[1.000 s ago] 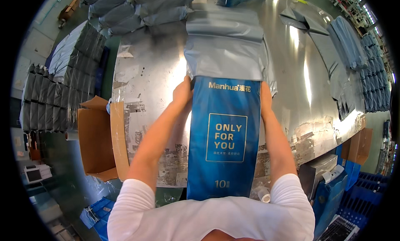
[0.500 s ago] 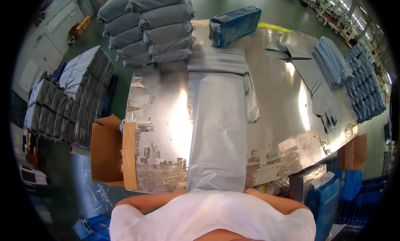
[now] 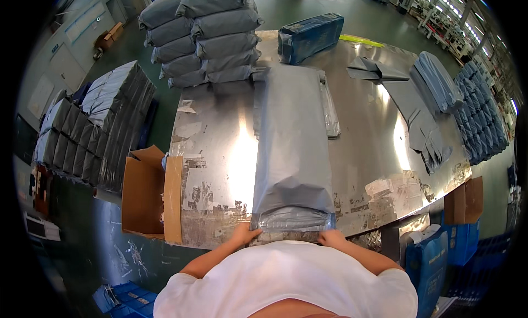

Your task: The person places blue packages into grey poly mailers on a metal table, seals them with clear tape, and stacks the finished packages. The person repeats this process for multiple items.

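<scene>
A long grey plastic mailing bag (image 3: 291, 136) lies lengthwise on the metal-topped table (image 3: 220, 153), its near end folded or gaping with a clear strip along the edge. My left hand (image 3: 243, 234) is closed at the bag's near left corner, thumb toward the plastic. At the near right corner, my right hand (image 3: 332, 239) pinches the edge of the same bag. Beneath the bag, the side of another grey and clear plastic piece (image 3: 331, 111) sticks out on the right.
Stacked grey parcels (image 3: 220, 43) rise at the far left corner, beside a blue package (image 3: 311, 38). Loose grey bags (image 3: 421, 125) and a wrapped parcel (image 3: 437, 81) lie on the right. A cardboard box (image 3: 144, 194) stands at the left edge; blue packs (image 3: 428, 263) are by the right edge.
The bag has slid away from me, over the grey pieces at the far end. Its near end and both my hands, hidden before, now show at the table's near edge.
</scene>
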`<state>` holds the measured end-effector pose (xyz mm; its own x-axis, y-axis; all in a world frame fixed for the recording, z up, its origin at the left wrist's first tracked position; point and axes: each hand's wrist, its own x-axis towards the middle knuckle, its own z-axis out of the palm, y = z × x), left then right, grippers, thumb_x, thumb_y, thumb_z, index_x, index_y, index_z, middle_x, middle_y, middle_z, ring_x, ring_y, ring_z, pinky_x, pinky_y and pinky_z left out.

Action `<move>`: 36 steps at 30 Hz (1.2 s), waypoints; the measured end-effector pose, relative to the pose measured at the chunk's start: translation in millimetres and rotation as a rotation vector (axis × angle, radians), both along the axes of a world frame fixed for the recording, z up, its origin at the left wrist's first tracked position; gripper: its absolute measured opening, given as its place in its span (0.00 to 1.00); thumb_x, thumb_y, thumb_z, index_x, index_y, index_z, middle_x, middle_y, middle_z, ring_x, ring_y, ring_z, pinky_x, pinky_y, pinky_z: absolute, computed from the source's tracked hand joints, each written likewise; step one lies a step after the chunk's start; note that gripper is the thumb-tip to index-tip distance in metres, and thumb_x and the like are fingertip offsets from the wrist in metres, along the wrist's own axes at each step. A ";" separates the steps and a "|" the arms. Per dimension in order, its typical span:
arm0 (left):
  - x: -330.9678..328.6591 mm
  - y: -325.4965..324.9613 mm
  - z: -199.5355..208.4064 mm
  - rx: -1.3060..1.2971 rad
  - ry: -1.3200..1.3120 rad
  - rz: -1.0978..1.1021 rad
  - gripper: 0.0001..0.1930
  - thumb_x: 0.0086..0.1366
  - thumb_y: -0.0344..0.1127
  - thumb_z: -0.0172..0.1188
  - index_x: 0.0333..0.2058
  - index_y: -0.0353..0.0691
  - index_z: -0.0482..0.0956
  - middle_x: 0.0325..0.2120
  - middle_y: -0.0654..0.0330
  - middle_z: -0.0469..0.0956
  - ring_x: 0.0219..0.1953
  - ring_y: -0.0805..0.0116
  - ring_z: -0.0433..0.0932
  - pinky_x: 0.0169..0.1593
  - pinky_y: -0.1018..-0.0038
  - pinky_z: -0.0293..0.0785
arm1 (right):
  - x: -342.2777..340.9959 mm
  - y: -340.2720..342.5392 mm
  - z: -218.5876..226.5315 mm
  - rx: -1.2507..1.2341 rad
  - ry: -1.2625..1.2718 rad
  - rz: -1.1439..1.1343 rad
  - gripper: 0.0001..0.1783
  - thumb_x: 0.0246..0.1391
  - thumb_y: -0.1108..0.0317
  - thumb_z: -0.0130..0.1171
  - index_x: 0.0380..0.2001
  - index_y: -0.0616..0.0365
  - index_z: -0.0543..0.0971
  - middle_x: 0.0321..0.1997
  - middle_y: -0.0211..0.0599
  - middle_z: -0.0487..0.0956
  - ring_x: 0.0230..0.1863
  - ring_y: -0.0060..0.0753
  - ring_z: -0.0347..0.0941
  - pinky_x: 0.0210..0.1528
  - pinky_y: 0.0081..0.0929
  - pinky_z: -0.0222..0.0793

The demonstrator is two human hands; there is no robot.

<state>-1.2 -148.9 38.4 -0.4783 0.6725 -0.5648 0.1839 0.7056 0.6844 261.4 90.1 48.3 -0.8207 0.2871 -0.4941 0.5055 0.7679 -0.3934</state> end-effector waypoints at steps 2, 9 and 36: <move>9.1 -2.5 -5.8 0.096 -0.188 0.253 0.14 0.55 0.39 0.59 0.20 0.32 0.74 0.13 0.58 0.74 0.15 0.72 0.73 0.20 0.75 0.68 | -69.0 -12.7 17.2 -0.047 0.353 0.115 0.09 0.45 0.62 0.52 0.25 0.56 0.71 0.28 0.43 0.73 0.33 0.47 0.70 0.33 0.40 0.65; 0.1 -17.1 -34.6 0.220 -0.391 0.306 0.10 0.57 0.34 0.57 0.20 0.34 0.74 0.14 0.62 0.74 0.15 0.77 0.71 0.19 0.79 0.67 | -185.1 16.3 -16.9 0.157 0.261 -0.058 0.19 0.47 0.60 0.48 0.41 0.60 0.68 0.42 0.51 0.71 0.45 0.51 0.67 0.46 0.42 0.64; -52.2 -33.2 2.6 -0.085 -0.549 -0.029 0.08 0.59 0.33 0.51 0.32 0.36 0.76 0.34 0.54 0.76 0.35 0.69 0.76 0.37 0.76 0.72 | 168.2 -82.3 -83.2 0.183 -0.332 0.092 0.11 0.43 0.72 0.49 0.34 0.56 0.72 0.30 0.46 0.74 0.31 0.47 0.73 0.33 0.41 0.68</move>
<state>-53.4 -182.1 41.0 -0.0803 0.6218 -0.7790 -0.1639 0.7627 0.6256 429.6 7.9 -34.9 -0.6508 0.3281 -0.6847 0.5081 0.8583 -0.0716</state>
